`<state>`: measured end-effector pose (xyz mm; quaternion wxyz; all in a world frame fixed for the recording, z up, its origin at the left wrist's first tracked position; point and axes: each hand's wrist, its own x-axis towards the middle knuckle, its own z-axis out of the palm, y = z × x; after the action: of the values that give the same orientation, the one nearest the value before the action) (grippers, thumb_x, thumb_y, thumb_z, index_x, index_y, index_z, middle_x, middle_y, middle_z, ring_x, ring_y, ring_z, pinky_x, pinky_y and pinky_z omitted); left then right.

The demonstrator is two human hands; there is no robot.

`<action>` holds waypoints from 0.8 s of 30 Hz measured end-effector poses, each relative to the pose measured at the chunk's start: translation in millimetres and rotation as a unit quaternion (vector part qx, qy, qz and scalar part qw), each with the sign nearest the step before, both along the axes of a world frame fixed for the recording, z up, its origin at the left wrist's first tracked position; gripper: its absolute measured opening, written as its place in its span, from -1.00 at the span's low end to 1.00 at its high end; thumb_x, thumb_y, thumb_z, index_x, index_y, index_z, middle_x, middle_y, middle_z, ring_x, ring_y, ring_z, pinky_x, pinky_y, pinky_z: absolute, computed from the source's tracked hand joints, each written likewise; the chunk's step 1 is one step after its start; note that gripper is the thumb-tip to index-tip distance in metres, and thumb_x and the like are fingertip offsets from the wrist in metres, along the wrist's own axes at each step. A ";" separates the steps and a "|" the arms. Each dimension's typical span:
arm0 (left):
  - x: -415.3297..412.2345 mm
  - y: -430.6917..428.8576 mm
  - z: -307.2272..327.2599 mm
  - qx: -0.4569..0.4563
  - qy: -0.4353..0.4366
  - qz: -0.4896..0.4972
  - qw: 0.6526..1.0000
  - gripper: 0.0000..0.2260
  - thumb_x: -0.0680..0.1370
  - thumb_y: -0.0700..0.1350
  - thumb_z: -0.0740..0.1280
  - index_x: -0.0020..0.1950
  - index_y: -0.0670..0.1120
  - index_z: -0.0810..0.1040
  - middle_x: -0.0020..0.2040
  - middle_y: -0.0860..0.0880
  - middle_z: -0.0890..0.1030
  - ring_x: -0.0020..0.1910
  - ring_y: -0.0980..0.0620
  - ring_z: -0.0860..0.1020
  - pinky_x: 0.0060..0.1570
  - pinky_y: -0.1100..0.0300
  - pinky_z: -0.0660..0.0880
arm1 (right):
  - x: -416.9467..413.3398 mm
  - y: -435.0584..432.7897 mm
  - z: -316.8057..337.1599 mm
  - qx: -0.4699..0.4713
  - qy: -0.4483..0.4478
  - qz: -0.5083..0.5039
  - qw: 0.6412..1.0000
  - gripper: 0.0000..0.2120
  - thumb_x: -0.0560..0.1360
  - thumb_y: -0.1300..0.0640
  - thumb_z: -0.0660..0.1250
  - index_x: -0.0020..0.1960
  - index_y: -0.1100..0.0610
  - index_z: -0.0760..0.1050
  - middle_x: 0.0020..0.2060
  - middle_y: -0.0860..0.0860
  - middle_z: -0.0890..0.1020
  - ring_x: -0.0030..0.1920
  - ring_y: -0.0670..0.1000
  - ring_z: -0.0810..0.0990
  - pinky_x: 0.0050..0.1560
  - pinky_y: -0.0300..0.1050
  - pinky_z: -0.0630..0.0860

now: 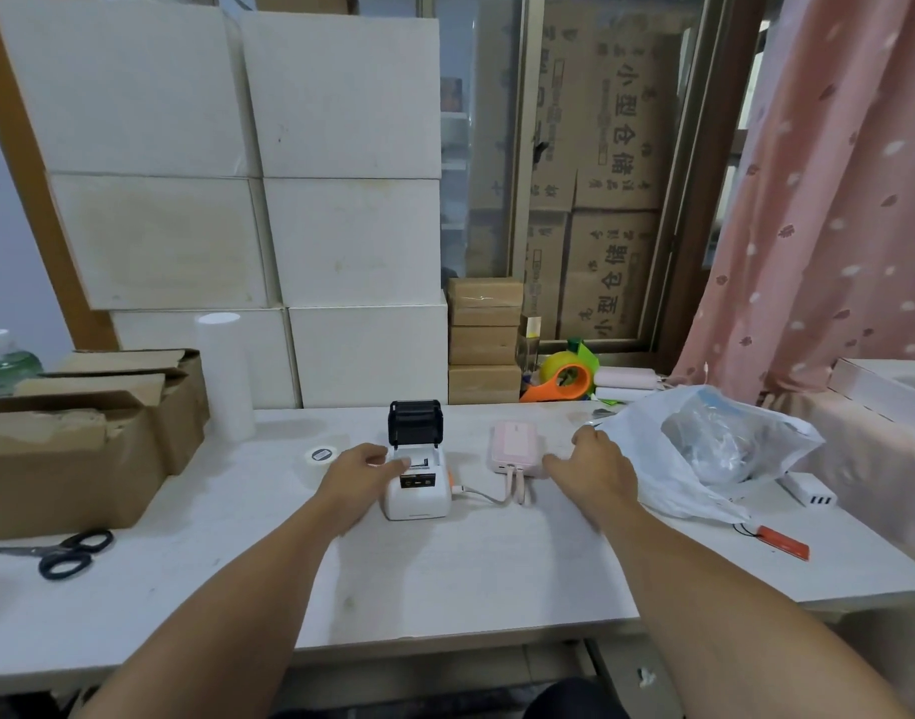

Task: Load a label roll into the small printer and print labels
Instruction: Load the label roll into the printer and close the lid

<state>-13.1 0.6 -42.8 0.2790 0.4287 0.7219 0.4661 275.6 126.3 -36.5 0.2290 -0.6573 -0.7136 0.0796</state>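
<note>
The small white printer (pixel 418 485) sits near the middle of the pale bench (pixel 445 573), its black lid (pixel 415 422) flipped up and back so the paper bay is exposed. The left hand (pixel 359 472) rests against the printer's left side, thumb on its top edge — a loose grip on the body, not a closed fist. A label roll (pixel 321 454) lies flat on the bench just left of that hand, untouched. A short cable (pixel 483 494) runs from the printer's right side to a pink power bank (pixel 515 447) lying just beside it. The right hand (pixel 592 469) hovers open with fingers spread, palm down, between the power bank and a white plastic bag (pixel 704 448); it holds nothing. Scissors (pixel 63 552) lie at the bench's left edge, in front of open cardboard boxes (pixel 82 438). An orange tape dispenser (pixel 564 381) stands at the back, well apart from the printer.
</note>
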 end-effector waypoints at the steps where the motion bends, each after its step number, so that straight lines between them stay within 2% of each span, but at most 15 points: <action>1: -3.3 0.3 1.7 0.011 0.011 0.021 1.000 -0.54 0.57 0.05 0.50 0.40 -0.14 0.61 0.32 -0.06 0.65 0.23 -0.06 0.60 0.25 0.09 0.49 | -4.1 0.0 3.4 0.019 0.006 -0.002 1.000 -0.51 0.56 -0.18 0.35 0.34 0.13 0.48 0.24 0.07 0.61 0.22 0.12 0.59 0.15 0.03 0.57; 3: -9.9 -2.0 7.7 0.032 0.066 0.069 0.995 -0.70 0.60 -0.05 0.45 0.28 -0.14 0.68 0.23 -0.08 0.70 0.16 -0.07 0.63 0.14 0.09 0.52 | -14.0 -1.3 10.1 0.055 0.019 0.006 0.998 -0.55 0.61 -0.17 0.31 0.34 0.13 0.49 0.24 0.06 0.61 0.22 0.10 0.58 0.15 0.03 0.58; 5: -17.5 -7.5 14.6 0.041 0.147 0.115 0.982 -0.78 0.60 -0.14 0.37 0.21 -0.12 0.69 0.19 -0.05 0.68 0.15 -0.07 0.62 0.06 0.10 0.49 | -24.5 -3.6 15.6 0.077 0.028 0.021 0.996 -0.59 0.64 -0.14 0.29 0.34 0.12 0.50 0.23 0.05 0.60 0.21 0.09 0.57 0.13 0.01 0.54; 8: -34.8 -16.1 19.4 0.019 0.320 0.140 0.937 -0.78 0.61 -0.17 0.31 0.21 -0.10 0.66 0.19 -0.03 0.59 0.22 -0.08 0.57 0.01 0.05 0.49 | -37.5 -4.6 20.3 0.110 0.019 0.053 0.992 -0.67 0.65 -0.09 0.29 0.28 0.11 0.52 0.18 0.03 0.61 0.15 0.07 0.57 0.06 -0.03 0.52; 11: -57.2 -20.8 17.9 -0.040 0.416 0.124 0.900 -0.73 0.62 -0.10 0.34 0.30 -0.12 0.61 0.27 -0.07 0.55 0.30 -0.11 0.50 0.02 0.09 0.45 | -47.3 -2.7 24.0 0.158 -0.026 0.107 0.981 -0.72 0.66 -0.04 0.28 0.25 0.11 0.55 0.12 0.03 0.63 0.08 0.06 0.57 0.05 -0.04 0.51; 14: -80.1 -25.6 8.6 -0.073 0.377 0.095 0.918 -0.64 0.61 0.00 0.39 0.37 -0.08 0.55 0.35 -0.12 0.49 0.37 -0.14 0.45 0.13 0.05 0.46 | -60.3 -1.4 28.9 0.192 -0.041 0.146 0.970 -0.75 0.66 -0.02 0.26 0.20 0.12 0.56 0.07 0.02 0.63 0.06 0.05 0.56 0.04 -0.05 0.50; 20: -90.6 -26.2 -16.9 -0.073 0.284 0.057 0.954 -0.61 0.53 0.14 0.48 0.30 0.11 0.49 0.42 -0.12 0.42 0.31 -0.21 0.50 0.22 -0.06 0.50 | -85.4 -2.4 31.3 0.217 -0.024 0.173 0.960 -0.80 0.66 0.01 0.25 0.12 0.13 0.55 -0.02 0.01 0.61 -0.03 0.03 0.51 -0.02 -0.07 0.43; 24: -83.1 -18.3 -21.6 -0.057 0.235 0.085 0.967 -0.56 0.55 0.16 0.46 0.34 0.06 0.42 0.36 -0.09 0.43 0.24 -0.18 0.50 0.14 -0.03 0.50 | -92.7 -2.6 27.8 0.214 -0.029 0.179 0.960 -0.79 0.67 -0.01 0.24 0.12 0.10 0.54 -0.03 -0.01 0.60 -0.02 0.03 0.53 -0.06 -0.10 0.43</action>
<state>-96.2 -17.7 -64.4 0.0848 0.4462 0.8267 0.3322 182.9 123.7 -8.7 0.3257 -0.4567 -0.8260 -0.0546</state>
